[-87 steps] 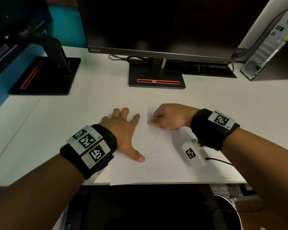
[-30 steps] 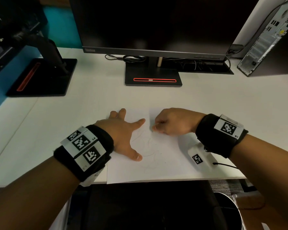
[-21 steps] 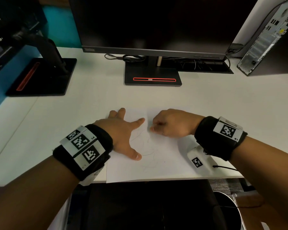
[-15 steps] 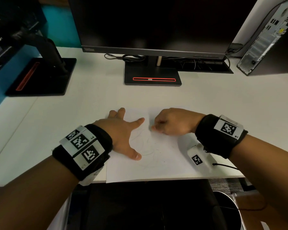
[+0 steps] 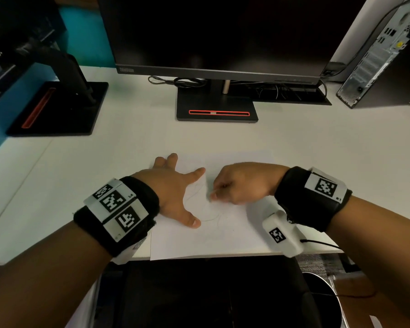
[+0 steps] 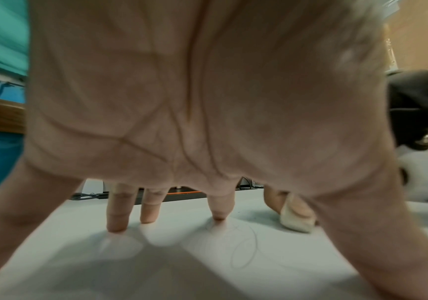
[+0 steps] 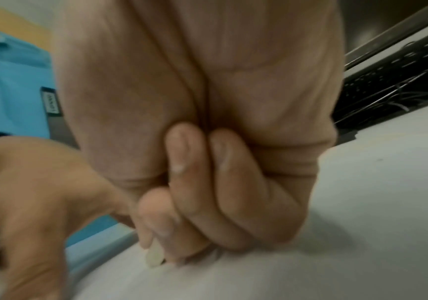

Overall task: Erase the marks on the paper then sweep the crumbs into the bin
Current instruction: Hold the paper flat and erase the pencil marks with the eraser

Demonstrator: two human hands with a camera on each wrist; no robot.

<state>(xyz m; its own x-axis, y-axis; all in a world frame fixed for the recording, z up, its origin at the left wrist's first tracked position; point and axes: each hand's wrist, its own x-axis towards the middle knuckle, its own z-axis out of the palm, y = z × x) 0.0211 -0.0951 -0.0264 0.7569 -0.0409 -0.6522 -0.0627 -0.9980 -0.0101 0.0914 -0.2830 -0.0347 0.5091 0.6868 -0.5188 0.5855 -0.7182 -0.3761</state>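
Paper (image 5: 223, 240) overhangs the desk edge (image 5: 57, 237); left hand (image 5: 173, 192) splayed flat, right hand (image 5: 242, 185) pinching eraser (image 6: 295, 220).

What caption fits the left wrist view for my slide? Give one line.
Left hand presses spread fingers on the paper while the right hand's eraser rubs pencil marks.

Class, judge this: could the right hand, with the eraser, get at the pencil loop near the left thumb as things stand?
Probably yes: the right hand pinches the eraser beside that loop, with bare paper between.

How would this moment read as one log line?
phase: erasing | left hand: flat, pressing paper | right hand: pinching eraser on pencil marks
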